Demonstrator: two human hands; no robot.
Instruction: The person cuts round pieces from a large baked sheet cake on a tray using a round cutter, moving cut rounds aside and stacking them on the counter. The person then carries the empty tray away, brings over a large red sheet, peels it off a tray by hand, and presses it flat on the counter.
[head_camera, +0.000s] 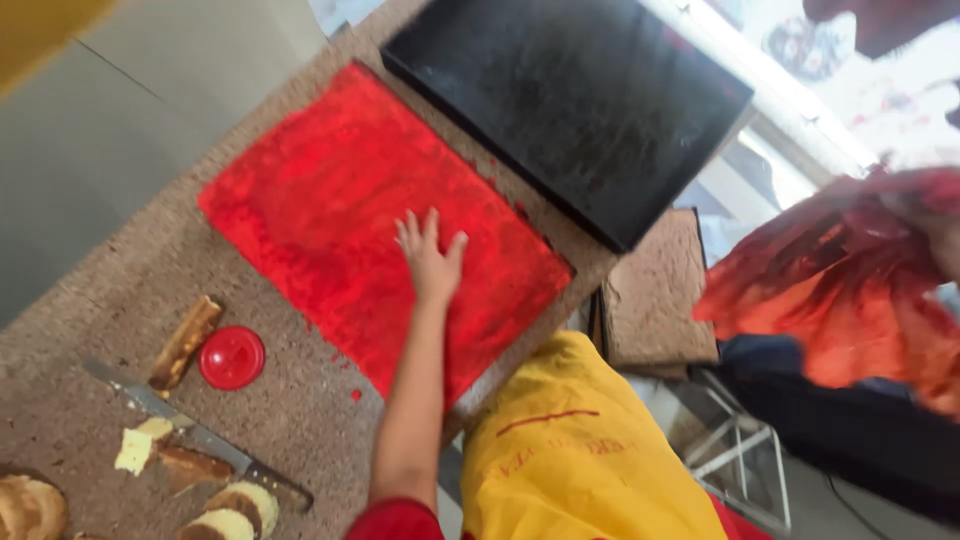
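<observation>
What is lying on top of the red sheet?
Only the left hand lies flat on the red sheet, fingers spread. The counter shows around the sheet's edges; what is directly under it is covered.

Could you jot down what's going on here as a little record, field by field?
Surface: speckled brown counter
Left hand: flat, fingers spread, pressing on the red sheet
Right hand: blurred, raised at the side, holding a crumpled red plastic film
Behind the sheet: black tray
Near edge: knife, red lid, cake offcuts
Clothing: yellow apron
</observation>
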